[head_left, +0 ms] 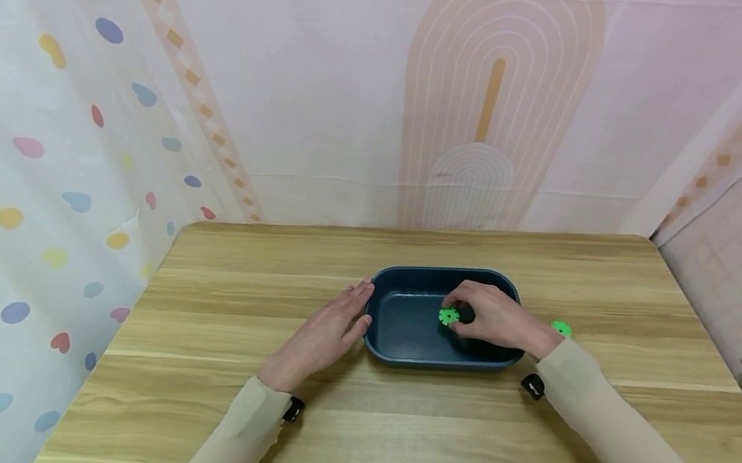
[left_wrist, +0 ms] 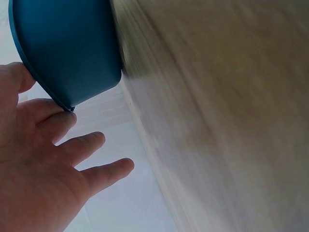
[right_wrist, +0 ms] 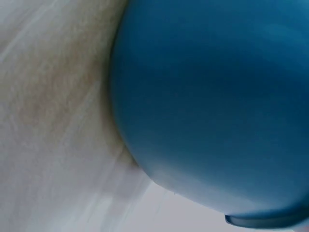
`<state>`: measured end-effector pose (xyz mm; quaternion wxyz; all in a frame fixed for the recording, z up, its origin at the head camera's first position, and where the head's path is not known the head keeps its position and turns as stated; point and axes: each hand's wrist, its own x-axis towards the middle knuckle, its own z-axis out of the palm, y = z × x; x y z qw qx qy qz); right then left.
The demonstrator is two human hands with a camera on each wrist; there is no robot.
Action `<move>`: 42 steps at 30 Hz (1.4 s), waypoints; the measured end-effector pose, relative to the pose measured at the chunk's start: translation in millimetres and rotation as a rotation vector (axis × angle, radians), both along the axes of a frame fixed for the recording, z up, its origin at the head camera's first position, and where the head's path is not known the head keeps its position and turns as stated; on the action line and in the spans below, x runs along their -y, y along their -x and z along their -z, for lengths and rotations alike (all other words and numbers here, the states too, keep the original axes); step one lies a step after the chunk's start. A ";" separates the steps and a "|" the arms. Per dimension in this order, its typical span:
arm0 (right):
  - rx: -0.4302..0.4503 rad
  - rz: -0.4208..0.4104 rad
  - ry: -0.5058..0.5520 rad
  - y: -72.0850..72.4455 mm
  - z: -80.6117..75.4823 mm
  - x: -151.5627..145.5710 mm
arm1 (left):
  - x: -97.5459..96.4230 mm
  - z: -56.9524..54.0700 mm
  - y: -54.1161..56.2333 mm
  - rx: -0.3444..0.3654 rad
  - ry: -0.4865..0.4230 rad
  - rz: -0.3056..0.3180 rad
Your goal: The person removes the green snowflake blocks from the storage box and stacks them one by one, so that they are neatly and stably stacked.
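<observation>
A dark blue oblong basin (head_left: 402, 318) sits on the wooden table. At its left end my left hand (head_left: 327, 329) touches the rim with fingertips and thumb, the fingers mostly straight. The left wrist view shows the same hand (left_wrist: 43, 145), its outer fingers spread clear of the basin (left_wrist: 67, 48). My right hand (head_left: 491, 313) reaches over the basin's right part and pinches a green notched plastic disc (head_left: 448, 316). A dark round patch lies just behind that disc; I cannot tell what it is. In the right wrist view the basin's outer wall (right_wrist: 203, 106) hides the fingers.
A second green notched disc (head_left: 561, 328) lies on the table (head_left: 218, 268) right of the basin, partly behind my right wrist. Patterned curtains (head_left: 331, 91) hang along the table's back and sides.
</observation>
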<state>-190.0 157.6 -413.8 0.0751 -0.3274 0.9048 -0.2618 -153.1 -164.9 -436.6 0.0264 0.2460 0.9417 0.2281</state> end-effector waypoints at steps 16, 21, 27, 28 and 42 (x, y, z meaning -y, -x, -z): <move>-0.047 0.056 0.067 -11.5 -8.3 -15.1 | 0.4 0.6 -0.6 -0.007 -0.007 0.002; -0.059 0.073 0.097 -14.4 -9.6 -20.2 | 0.4 -0.2 -0.6 -0.001 -0.014 0.004; -0.020 0.097 0.118 -18.3 -12.6 -27.0 | 1.0 -0.5 -0.4 0.005 -0.011 0.008; -0.019 0.099 0.122 -18.9 -13.0 -28.1 | 1.1 -0.5 -0.4 0.005 -0.010 0.008; -0.059 0.133 0.149 -27.3 -15.2 -44.7 | 0.3 -1.4 -1.0 0.008 -0.003 0.003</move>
